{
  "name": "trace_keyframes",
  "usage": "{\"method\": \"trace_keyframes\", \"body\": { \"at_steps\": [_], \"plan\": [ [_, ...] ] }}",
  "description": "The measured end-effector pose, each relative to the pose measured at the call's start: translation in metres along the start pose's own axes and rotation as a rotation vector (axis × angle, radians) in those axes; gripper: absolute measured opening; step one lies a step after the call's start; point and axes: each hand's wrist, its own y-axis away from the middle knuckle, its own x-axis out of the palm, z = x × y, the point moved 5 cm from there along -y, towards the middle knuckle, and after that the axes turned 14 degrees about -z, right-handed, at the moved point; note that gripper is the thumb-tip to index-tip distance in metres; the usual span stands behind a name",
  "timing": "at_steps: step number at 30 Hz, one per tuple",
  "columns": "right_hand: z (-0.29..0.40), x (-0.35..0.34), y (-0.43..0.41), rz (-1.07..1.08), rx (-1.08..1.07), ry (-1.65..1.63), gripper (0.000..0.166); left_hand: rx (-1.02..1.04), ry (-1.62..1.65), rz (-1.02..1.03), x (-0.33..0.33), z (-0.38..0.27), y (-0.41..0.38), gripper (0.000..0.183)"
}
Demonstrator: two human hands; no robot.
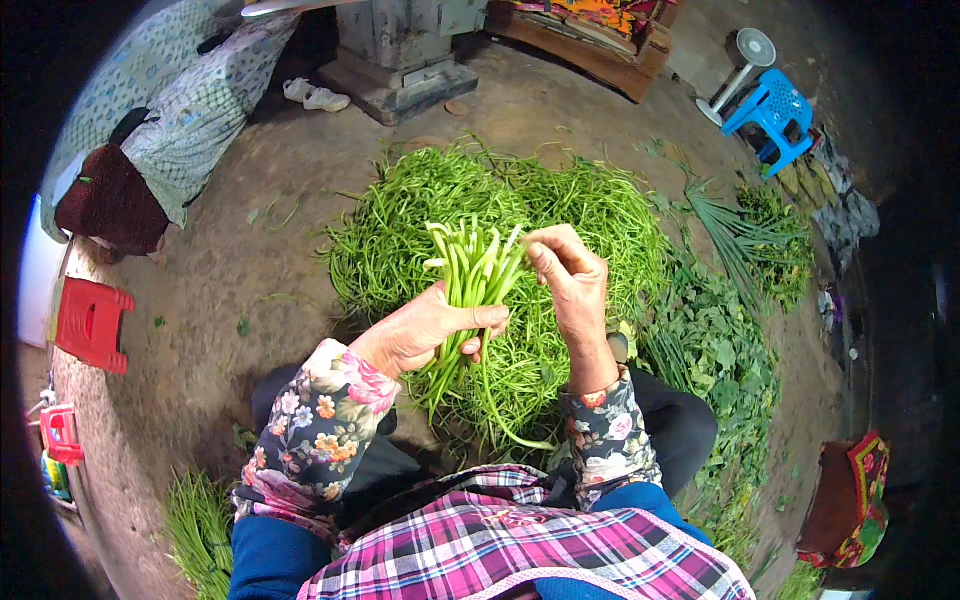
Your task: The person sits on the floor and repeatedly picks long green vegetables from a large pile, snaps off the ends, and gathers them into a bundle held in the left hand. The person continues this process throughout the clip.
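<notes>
A bundle of long green stems (474,277), upright with pale cut ends at the top, is gripped in my left hand (431,330). One stem hangs from the bundle and curves towards my lap. My right hand (570,274) is raised at the bundle's upper right, its thumb and fingertips bent close together near the stem ends; whether they pinch a stem cannot be told. Beneath and beyond both hands spreads a large heap of loose green stems (600,217) on the floor.
Stripped leaves (720,345) lie at the right, below long blade-like leaves (724,225). Another bunch of stems (201,525) rests at lower left. Around stand a red stool (90,324), a blue plastic stool (776,112), a white pedestal fan (755,48) and a pillar base (397,86) beside white shoes (319,96).
</notes>
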Motion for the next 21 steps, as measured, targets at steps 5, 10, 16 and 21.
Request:
{"method": "trace_keyframes", "body": {
  "at_steps": [5, 10, 16, 21],
  "plan": [
    [-0.034, 0.001, -0.008, -0.071, 0.172, -0.134, 0.024, 0.263, 0.173, -0.184, -0.022, -0.034, 0.013, 0.022],
    [-0.169, -0.032, -0.003, -0.029, 0.468, 0.214, 0.023, 0.574, 0.372, -0.355, -0.082, -0.102, 0.045, 0.016],
    [-0.301, -0.045, 0.05, 0.047, 0.825, 0.363, 0.023, 0.756, 0.498, -0.509, -0.11, -0.117, 0.055, 0.016],
    [-0.34, -0.021, 0.062, -0.08, 1.012, 0.191, 0.021, 0.749, 0.487, -0.677, -0.098, -0.115, 0.055, 0.026]
  ]
}}
